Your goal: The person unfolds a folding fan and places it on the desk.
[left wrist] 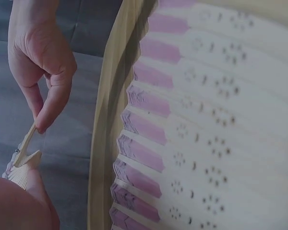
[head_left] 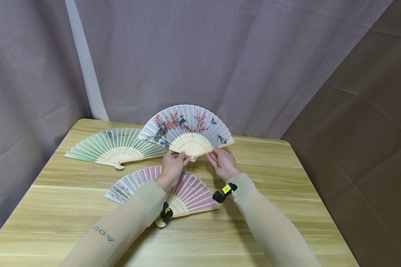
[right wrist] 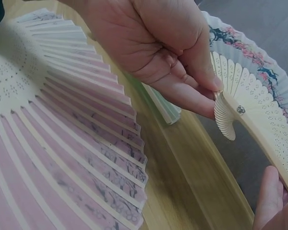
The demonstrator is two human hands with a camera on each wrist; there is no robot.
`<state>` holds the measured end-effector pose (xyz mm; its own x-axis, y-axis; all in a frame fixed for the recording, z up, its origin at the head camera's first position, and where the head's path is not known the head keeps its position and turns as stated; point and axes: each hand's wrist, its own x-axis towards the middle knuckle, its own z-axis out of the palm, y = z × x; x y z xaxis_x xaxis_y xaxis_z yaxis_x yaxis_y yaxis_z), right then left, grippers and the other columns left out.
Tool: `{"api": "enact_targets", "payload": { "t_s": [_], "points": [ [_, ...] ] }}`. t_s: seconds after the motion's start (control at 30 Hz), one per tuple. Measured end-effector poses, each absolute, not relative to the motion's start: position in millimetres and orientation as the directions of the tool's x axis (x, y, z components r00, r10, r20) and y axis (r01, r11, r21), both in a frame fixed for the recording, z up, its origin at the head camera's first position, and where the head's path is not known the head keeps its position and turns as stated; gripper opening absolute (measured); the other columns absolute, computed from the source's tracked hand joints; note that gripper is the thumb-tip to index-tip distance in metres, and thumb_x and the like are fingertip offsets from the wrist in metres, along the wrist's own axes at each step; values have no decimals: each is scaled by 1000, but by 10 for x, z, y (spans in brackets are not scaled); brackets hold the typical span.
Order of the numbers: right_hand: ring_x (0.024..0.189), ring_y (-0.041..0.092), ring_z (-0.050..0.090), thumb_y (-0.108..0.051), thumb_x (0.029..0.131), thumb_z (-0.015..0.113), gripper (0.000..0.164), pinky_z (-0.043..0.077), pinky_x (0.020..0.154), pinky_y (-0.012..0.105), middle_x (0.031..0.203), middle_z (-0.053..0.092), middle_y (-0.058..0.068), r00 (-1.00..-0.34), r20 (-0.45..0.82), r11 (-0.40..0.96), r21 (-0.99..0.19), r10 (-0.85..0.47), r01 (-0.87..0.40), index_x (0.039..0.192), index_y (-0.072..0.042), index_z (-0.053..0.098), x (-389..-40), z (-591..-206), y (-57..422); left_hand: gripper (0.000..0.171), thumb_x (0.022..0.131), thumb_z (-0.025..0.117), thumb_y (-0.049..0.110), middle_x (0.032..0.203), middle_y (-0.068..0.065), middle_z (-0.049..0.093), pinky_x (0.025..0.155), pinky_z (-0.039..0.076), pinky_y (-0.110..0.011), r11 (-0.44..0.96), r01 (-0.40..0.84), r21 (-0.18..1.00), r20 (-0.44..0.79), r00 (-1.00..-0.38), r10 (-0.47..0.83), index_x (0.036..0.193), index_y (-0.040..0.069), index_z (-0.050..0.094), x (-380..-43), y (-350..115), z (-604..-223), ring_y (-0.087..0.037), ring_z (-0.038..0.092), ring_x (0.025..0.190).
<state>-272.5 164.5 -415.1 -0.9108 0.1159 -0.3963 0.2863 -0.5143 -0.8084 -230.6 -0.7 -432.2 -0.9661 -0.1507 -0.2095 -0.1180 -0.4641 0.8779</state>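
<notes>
Both hands hold a spread folding fan (head_left: 200,122) near the back of the table, its pale blue leaf painted with red blossoms and birds. Its pivot end points toward me. My left hand (head_left: 173,167) pinches the left side of the pale ribs by the pivot, as the right wrist view shows from close up (right wrist: 153,52). The fingers and thumb of my right hand (head_left: 224,163) grip the right outer rib. Under my left forearm lies a spread pink folding fan (head_left: 198,194), partly hidden by the arm. A green folding fan (head_left: 120,142) lies spread to the left, its right part overlapped by the blossom fan.
Everything rests on a wooden table (head_left: 264,230). Grey-purple curtains (head_left: 200,55) hang behind it and at the left, and brown cloth (head_left: 364,148) drops along the right side. Dark wrist cameras with yellow labels (head_left: 226,189) sit at the sleeve cuffs.
</notes>
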Motion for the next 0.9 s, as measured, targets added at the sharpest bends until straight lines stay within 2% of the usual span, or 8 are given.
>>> {"api": "enact_targets", "payload": {
  "t_s": [0.13, 0.4, 0.53, 0.73, 0.9],
  "points": [
    [92, 16, 63, -8, 99, 55, 30, 56, 89, 25, 108, 59, 11, -913, -394, -526, -802, 109, 283, 127, 0, 51, -2726, -4142, 1641, 29, 99, 51, 1, 109, -23, 54, 84, 57, -22, -481, -101, 871, -205, -964, -168, 127, -5, 45, -2305, 12, -4314, -28, 60, 98],
    [82, 15, 64, -7, 98, 57, 22, 56, 87, 25, 95, 61, 8, -912, -388, -539, -800, 131, 263, 118, -1, 54, -2707, -4129, 1616, 31, 100, 51, 4, 112, -23, 53, 85, 56, -22, -503, -108, 858, -229, -955, -186, 128, -4, 44, -2313, 29, -4328, -30, 61, 102],
    [80, 14, 64, -6, 98, 56, 18, 56, 88, 25, 93, 60, 7, -914, -382, -543, -800, 136, 254, 115, -1, 53, -2689, -4127, 1598, 29, 99, 52, 4, 113, -22, 53, 87, 56, -23, -515, -103, 851, -238, -950, -203, 126, -4, 44, -2304, 36, -4325, -29, 61, 101],
    [86, 15, 62, -6, 99, 53, 16, 55, 90, 24, 103, 56, 10, -922, -369, -555, -794, 116, 248, 114, 0, 52, -2671, -4134, 1577, 24, 99, 52, 1, 109, -21, 54, 85, 57, -25, -563, -27, 826, -201, -947, -250, 121, -5, 44, -2303, 61, -4312, -26, 61, 94],
    [97, 20, 60, -9, 102, 48, 25, 56, 89, 26, 115, 53, 15, -927, -366, -550, -793, 87, 262, 123, 3, 46, -2659, -4134, 1560, 21, 97, 54, 0, 107, -20, 56, 84, 58, -28, -582, 27, 812, -175, -942, -287, 115, -3, 43, -2293, 77, -4314, -25, 62, 90]
  ]
}}
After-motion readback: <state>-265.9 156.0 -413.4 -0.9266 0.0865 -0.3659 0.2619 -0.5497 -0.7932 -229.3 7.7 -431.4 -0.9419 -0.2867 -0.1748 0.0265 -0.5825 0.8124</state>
